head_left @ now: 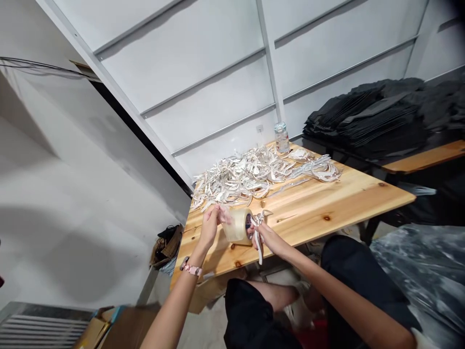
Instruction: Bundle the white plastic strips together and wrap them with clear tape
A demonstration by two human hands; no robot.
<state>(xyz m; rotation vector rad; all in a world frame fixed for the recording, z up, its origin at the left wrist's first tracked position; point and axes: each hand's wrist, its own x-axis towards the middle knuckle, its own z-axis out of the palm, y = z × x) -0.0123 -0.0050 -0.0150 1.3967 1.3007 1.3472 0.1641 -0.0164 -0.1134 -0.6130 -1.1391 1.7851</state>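
A roll of clear packing tape (238, 225) is held just above the front of a wooden table (327, 203). My left hand (210, 224) pinches the tape's loose end at the roll's left side. My right hand (262, 234) grips the roll's right side together with a small bundle of white curved strips (258, 231) that hangs down past my palm. A large heap of the same white curved strips (254, 175) covers the far half of the table.
A clear plastic water bottle (282, 137) stands at the table's far edge by the white panelled wall. Stacks of black flat items (381, 121) lie on a second table to the right. Cardboard boxes (109, 327) sit at lower left, plastic sheeting (421, 271) at right.
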